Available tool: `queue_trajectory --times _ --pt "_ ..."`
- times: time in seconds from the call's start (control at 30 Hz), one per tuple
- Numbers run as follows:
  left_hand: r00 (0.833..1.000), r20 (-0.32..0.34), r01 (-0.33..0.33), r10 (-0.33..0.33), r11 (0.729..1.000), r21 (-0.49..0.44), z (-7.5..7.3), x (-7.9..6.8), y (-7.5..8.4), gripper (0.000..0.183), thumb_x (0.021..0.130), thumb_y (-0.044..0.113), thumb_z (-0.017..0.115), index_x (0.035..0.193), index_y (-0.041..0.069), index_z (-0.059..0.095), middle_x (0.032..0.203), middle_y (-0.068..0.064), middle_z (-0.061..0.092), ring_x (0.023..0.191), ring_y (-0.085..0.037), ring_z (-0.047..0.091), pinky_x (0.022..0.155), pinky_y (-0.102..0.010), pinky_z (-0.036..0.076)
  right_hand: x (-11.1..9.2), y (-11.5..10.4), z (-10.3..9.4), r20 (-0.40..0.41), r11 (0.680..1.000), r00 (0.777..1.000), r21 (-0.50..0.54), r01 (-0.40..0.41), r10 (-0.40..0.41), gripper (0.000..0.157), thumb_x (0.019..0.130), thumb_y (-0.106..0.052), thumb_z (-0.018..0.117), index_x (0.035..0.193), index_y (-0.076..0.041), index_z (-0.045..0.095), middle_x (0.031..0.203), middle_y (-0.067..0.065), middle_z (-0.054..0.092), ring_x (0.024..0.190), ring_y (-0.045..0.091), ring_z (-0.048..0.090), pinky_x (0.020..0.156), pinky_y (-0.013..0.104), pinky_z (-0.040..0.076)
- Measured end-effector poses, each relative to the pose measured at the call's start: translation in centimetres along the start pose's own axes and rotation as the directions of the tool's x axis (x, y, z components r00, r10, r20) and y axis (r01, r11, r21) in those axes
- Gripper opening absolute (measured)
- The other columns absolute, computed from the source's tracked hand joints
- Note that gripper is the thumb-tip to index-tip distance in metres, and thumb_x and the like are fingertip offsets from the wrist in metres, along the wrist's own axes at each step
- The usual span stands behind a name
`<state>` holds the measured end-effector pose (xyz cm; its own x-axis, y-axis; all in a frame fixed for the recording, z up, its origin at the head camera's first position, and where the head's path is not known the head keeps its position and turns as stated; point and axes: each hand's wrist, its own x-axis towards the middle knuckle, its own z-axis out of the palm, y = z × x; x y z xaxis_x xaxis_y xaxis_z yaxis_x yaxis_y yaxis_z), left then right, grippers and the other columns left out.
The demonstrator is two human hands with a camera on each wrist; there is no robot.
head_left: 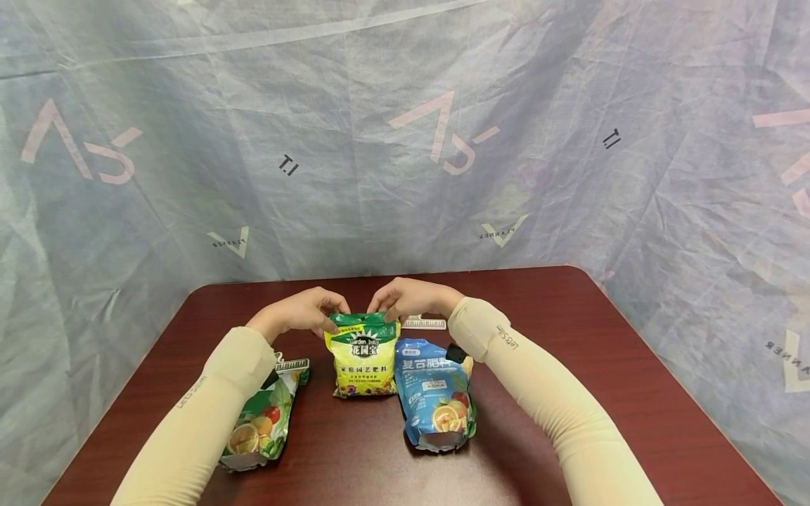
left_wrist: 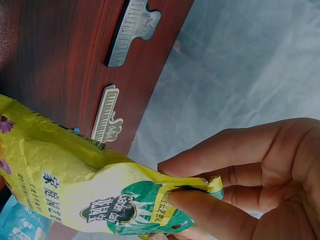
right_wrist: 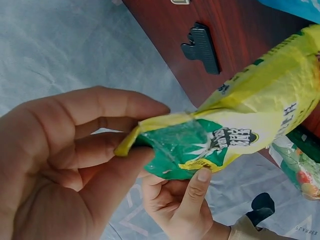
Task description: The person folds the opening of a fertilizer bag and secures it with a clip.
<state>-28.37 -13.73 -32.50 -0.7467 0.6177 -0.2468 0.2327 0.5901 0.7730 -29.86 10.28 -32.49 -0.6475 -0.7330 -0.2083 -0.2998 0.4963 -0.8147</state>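
Note:
A yellow fertilizer bag [head_left: 365, 362] with a green top band stands upright in the middle of the head view, its printed front facing me. My left hand [head_left: 309, 309] pinches its top left corner between thumb and fingers. At the top right corner, my right hand [head_left: 411, 298] pinches the edge the same way. Both wrist views show the thumbs on the front and the fingers behind the bag's top edge [left_wrist: 170, 200] [right_wrist: 165, 145]. Whether the bag's bottom touches the table cannot be told.
A blue fertilizer bag [head_left: 433, 393] lies close on the right, a green one [head_left: 259, 429] at the left, partly behind my left forearm. A pale clip [left_wrist: 106, 115], a grey clip [left_wrist: 131, 32] and a black clip [right_wrist: 201, 47] lie on the dark red table [head_left: 342, 464]. Grey cloth [head_left: 380, 140] hangs behind.

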Motion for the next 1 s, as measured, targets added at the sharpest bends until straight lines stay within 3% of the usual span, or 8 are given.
queue_trajectory --times 0.5,0.7,0.8,0.87,0.93,1.0 --pt "1.0 0.001 -0.009 0.009 0.998 -0.063 0.0 0.0 -0.9 0.021 0.08 -0.005 0.064 0.1 0.002 0.064 0.096 -0.012 0.062 0.084 -0.021 0.061 0.068 -0.038 0.054 0.0 0.1 0.2 0.001 0.999 1.0 0.035 0.0 0.0 0.025 0.088 0.001 0.057 0.108 -0.01 0.066 0.097 0.003 0.068 0.083 0.019 0.063 0.068 0.038 0.051" --pt "0.999 -0.039 -0.04 0.038 0.997 -0.062 0.4 -0.2 -1.3 0.021 0.08 -0.003 0.064 0.1 0.003 0.064 0.095 -0.01 0.064 0.084 -0.021 0.062 0.067 -0.038 0.054 0.0 0.2 0.2 -0.006 1.0 1.0 0.027 0.006 -0.006 0.025 0.088 0.001 0.057 0.109 -0.01 0.065 0.096 0.004 0.068 0.083 0.019 0.063 0.071 0.042 0.051" --pt "0.992 -0.09 -0.088 0.091 0.996 0.033 0.8 -0.5 -1.4 0.02 0.081 0.0 0.064 0.099 0.006 0.063 0.09 -0.007 0.064 0.077 -0.019 0.061 0.063 -0.035 0.053 0.1 0.4 0.2 -0.008 1.0 1.0 0.023 0.012 -0.012 0.025 0.089 0.001 0.056 0.109 -0.01 0.065 0.095 0.004 0.068 0.082 0.02 0.062 0.072 0.045 0.05" --pt "0.979 -0.144 -0.121 0.144 0.981 0.154 1.1 -0.7 -1.4 0.019 0.082 0.003 0.065 0.099 0.01 0.063 0.086 -0.003 0.063 0.07 -0.017 0.058 0.061 -0.032 0.05 0.1 0.5 0.2 -0.011 1.0 1.0 0.017 0.017 -0.017 0.025 0.089 0.001 0.056 0.109 -0.01 0.065 0.094 0.003 0.068 0.081 0.02 0.062 0.071 0.046 0.05" --pt "0.956 -0.213 -0.13 0.2 0.945 0.3 1.7 -1.0 -1.3 0.021 0.082 0.005 0.066 0.101 0.012 0.062 0.086 0.0 0.061 0.069 -0.015 0.055 0.061 -0.031 0.048 0.1 0.6 0.2 -0.013 1.0 1.0 0.013 0.018 -0.018 0.024 0.089 0.0 0.056 0.109 -0.011 0.065 0.094 0.003 0.067 0.078 0.02 0.061 0.068 0.044 0.05" --pt "0.925 -0.28 -0.112 0.257 0.889 0.444 2.5 -1.3 -1.0 0.025 0.081 0.007 0.067 0.104 0.012 0.06 0.091 0.0 0.059 0.074 -0.016 0.055 0.064 -0.032 0.047 0.1 0.7 0.2 -0.014 1.0 1.0 0.013 0.018 -0.018 0.024 0.089 0.0 0.056 0.108 -0.011 0.065 0.093 0.003 0.067 0.076 0.02 0.06 0.065 0.041 0.05"
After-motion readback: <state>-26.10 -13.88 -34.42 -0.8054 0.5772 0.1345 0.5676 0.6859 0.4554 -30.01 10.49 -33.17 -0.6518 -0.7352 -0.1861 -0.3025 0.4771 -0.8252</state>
